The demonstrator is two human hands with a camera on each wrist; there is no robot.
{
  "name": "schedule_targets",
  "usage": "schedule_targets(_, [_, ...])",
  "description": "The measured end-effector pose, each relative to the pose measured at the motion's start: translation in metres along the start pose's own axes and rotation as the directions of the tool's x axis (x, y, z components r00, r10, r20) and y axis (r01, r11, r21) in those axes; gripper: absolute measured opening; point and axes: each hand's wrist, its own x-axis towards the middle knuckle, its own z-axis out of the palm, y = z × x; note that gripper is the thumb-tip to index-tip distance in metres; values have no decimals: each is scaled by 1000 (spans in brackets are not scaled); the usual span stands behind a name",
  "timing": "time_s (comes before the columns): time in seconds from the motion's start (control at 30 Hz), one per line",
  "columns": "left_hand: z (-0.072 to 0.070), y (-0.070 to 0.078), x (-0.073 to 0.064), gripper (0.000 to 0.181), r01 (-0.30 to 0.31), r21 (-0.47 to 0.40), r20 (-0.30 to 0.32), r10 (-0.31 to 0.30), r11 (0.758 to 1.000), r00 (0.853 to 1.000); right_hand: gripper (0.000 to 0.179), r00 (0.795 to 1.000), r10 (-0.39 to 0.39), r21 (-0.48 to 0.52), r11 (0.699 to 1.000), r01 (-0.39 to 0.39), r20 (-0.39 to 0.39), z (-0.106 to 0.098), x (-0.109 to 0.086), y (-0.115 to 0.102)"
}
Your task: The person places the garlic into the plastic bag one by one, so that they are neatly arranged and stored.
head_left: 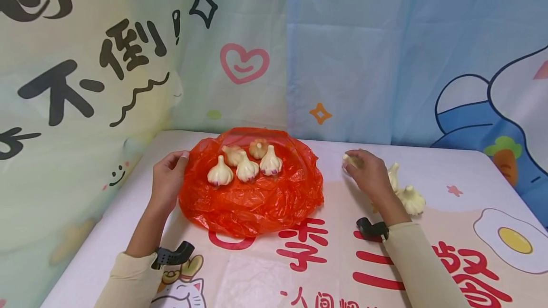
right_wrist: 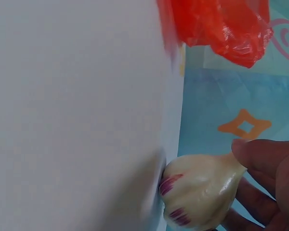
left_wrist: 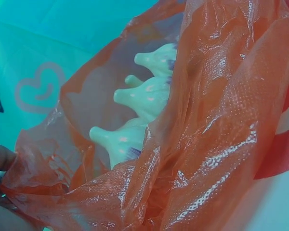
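Observation:
A red plastic bag (head_left: 257, 208) lies spread open on the table, with several garlic bulbs (head_left: 247, 169) inside. At its left edge my left hand (head_left: 167, 179) pinches the rim between thumb and fingers; the left wrist view shows the thin plastic (left_wrist: 43, 168) gathered there. To the right of the bag, my right hand (head_left: 368, 175) holds a garlic bulb by its stem. That garlic bulb (right_wrist: 197, 192), white with purple streaks, appears close to the table surface in the right wrist view. Other garlic bulbs (head_left: 412, 200) sit behind the right wrist, partly hidden by it.
A printed cloth with red characters and a fried egg picture (head_left: 515, 240) covers the table (head_left: 308, 270). Patterned curtains (head_left: 342, 61) hang along the back and the left side. Each wrist wears a small black camera (head_left: 173, 254).

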Motion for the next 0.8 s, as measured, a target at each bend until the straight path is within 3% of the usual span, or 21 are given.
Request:
schedule_targets(0.37, [2, 0, -1, 41, 0, -14, 10, 0, 1000, 1000, 30, 996, -78, -103, 992, 73, -46, 1, 1, -3])
schedule_targets(0.8, [3, -1, -1, 41, 12, -10, 11, -12, 1000, 1000, 33, 997, -35, -15, 999, 34, -67, 1, -3, -2])
